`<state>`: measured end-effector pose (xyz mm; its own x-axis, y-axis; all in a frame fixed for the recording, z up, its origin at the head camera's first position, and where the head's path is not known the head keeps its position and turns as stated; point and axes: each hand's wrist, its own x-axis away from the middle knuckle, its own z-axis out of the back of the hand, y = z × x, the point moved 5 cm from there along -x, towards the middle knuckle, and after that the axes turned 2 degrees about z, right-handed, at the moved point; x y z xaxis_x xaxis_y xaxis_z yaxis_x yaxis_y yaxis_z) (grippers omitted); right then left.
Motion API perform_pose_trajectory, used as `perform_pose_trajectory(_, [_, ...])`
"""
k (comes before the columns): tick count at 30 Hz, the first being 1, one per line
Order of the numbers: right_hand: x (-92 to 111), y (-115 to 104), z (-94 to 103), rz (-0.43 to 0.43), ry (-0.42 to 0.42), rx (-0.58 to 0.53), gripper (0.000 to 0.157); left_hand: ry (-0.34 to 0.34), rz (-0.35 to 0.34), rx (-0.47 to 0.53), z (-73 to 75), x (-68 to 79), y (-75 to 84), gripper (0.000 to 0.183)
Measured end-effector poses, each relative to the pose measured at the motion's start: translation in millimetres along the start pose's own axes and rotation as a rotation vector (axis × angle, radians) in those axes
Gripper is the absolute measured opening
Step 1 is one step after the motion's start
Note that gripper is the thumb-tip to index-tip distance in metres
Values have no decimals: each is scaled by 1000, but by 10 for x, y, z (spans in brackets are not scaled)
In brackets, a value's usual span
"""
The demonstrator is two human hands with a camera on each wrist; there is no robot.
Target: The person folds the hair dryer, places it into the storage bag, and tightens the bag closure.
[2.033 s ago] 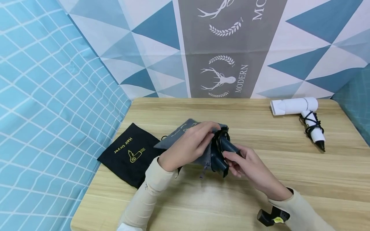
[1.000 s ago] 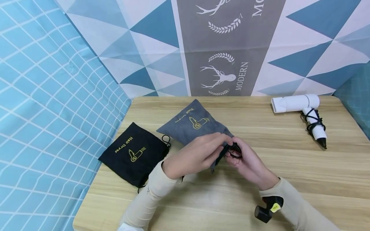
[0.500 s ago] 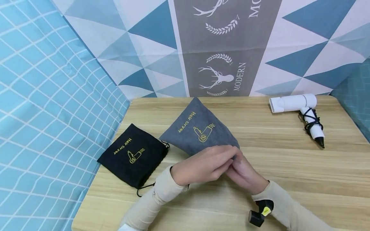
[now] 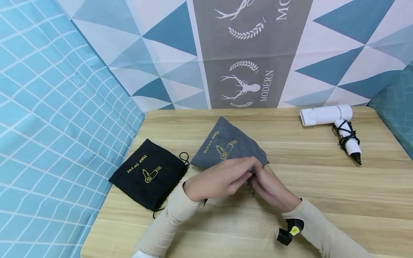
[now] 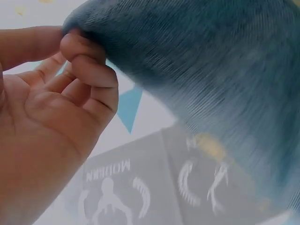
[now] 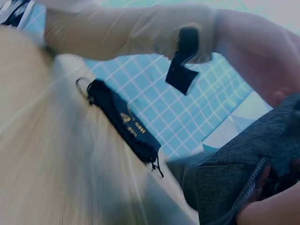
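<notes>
A grey drawstring bag [image 4: 214,148] with a yellow "Hair Dryer" print and a dryer drawing is between both hands above the table. My left hand [image 4: 222,177] pinches its edge; in the left wrist view, thumb and fingers meet at a corner of the cloth [image 5: 211,70]. My right hand [image 4: 272,190] grips the bag near its mouth. In the right wrist view, the right thumb [image 6: 269,211] lies at the opening, beside something dark inside. The dark blue hair dryer from earlier is hidden in the head view.
A black drawstring bag [image 4: 135,182] marked "Hair Dryer" lies flat on the left of the wooden table [image 4: 322,179]. At the back right rests a white hair dryer [image 4: 326,115], black cord wound round its handle. Patterned cloth walls border the table's back and left.
The dark blue hair dryer and its cord have gone into the grey bag. The bag swung up and away, then tipped slightly back, and both hands came together at its mouth.
</notes>
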<state>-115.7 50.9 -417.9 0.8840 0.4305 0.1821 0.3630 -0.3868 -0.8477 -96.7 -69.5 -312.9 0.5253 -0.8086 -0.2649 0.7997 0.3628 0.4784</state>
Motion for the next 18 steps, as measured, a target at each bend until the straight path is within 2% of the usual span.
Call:
perform_pose_trajectory(3, [-67,-28,-7,-11,-38,-104,33,63,63,-74,128,56,-83,28])
perform_pose_trajectory(6, [-110,-49,-1,-9,-91,-187,42,110,138,-194,227,118,-157,34])
perform_pose_trajectory(8, [-118,-53,19,-17,-81,-192,35,125,180,-288,260,139,-190,31])
perform_pose_trajectory(13, [-111,-45,84,-63,55,-49,31,124,216,-437,267,134,-223,13])
perform_pose_trajectory(15, [-103,-35,105,-109,106,25,35,128,210,-452,268,135,-226,12])
perform_pose_trajectory(18, [-97,-33,118,-154,127,94,34,150,190,-459,265,116,-217,13])
